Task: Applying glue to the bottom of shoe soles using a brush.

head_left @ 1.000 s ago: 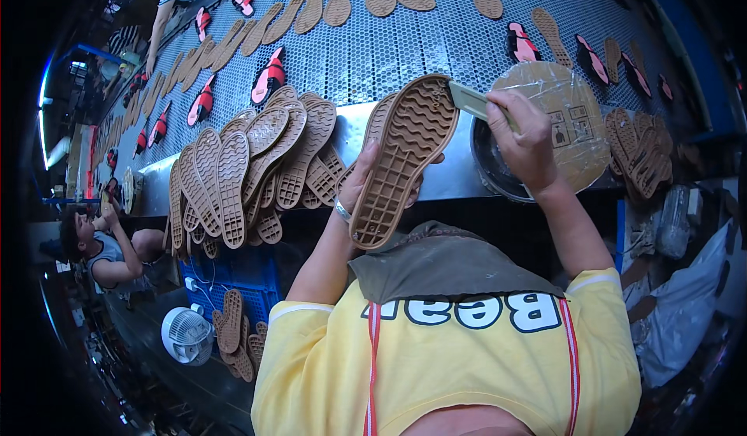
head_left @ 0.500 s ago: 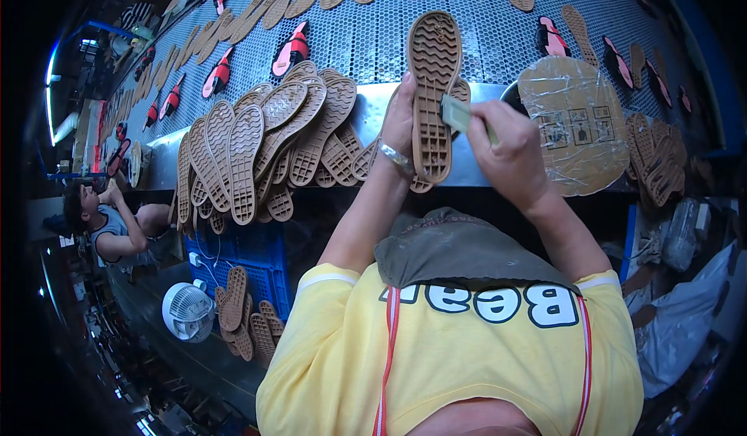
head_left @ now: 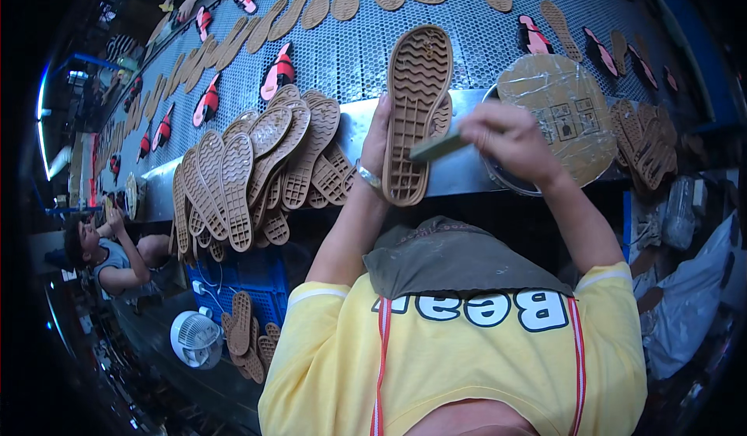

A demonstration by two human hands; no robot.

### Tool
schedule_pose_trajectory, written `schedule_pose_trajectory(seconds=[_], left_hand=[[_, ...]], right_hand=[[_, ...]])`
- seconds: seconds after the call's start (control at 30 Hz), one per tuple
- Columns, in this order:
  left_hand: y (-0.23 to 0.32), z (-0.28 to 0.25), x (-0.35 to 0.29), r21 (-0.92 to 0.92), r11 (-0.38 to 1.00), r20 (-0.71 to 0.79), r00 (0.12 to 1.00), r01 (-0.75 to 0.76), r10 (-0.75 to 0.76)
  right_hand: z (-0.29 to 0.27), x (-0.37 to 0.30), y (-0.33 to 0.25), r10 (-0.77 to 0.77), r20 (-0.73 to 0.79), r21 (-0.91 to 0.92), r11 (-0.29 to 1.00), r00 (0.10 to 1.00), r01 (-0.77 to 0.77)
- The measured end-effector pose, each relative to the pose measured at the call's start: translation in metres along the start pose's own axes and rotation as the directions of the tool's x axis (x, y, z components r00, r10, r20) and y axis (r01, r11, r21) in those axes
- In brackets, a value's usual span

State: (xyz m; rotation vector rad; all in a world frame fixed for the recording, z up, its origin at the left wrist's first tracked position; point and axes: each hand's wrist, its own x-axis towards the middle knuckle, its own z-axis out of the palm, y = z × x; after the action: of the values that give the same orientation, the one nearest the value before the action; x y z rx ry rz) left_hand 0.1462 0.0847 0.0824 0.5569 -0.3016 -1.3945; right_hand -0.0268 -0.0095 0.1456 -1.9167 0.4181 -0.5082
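My left hand [head_left: 376, 144] is closed around the left edge of a brown shoe sole [head_left: 420, 74], holding it upright with its grid and wavy pattern showing. Part of a second brown sole [head_left: 440, 117] shows just behind it; whether my hand also holds that one I cannot tell. In my right hand [head_left: 510, 136] is a flat green brush [head_left: 440, 148], fingers closed on its handle. The brush tip lies over the lower grid of the upright sole. A heap of brown soles [head_left: 237, 179] overlaps at the table edge left of my left hand.
Right of my right hand, a film-wrapped cardboard disc [head_left: 595, 97] partly covers a round container [head_left: 510, 181]. More soles [head_left: 650, 152] pile up beyond it. Across the blue mesh belt [head_left: 350, 54] lie soles and red-and-pink sandal uppers [head_left: 278, 72]. A person [head_left: 124, 253] sits at far left, near a white fan [head_left: 194, 339].
The brush has moved down and left along the sole, with my right hand turning. Sole and left hand sit slightly lower and further left; the whole view has shifted a little.
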Motion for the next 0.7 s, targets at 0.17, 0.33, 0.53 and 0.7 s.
schedule_pose_trajectory(seconds=[0.17,0.33,0.53,0.7], left_hand=[[-0.005,0.005,-0.017,0.023,0.998,0.041,0.997,0.061,-0.062],[-0.007,-0.003,-0.005,-0.05,0.998,0.042,0.998,0.039,-0.037],[-0.001,-0.031,0.001,-0.16,0.982,0.007,0.995,0.096,-0.096],[-0.009,-0.031,0.009,-0.14,0.984,0.088,0.992,0.106,-0.094]], right_hand=[[-0.034,0.031,0.029,-0.305,-0.487,-0.352,0.926,0.818,0.135],[0.016,0.007,0.02,-0.596,-0.106,-0.48,0.732,0.796,0.483],[0.037,-0.026,0.001,-0.485,0.164,-0.266,0.817,0.859,0.512],[0.032,-0.011,-0.002,-0.328,0.031,-0.042,0.943,0.944,0.329]])
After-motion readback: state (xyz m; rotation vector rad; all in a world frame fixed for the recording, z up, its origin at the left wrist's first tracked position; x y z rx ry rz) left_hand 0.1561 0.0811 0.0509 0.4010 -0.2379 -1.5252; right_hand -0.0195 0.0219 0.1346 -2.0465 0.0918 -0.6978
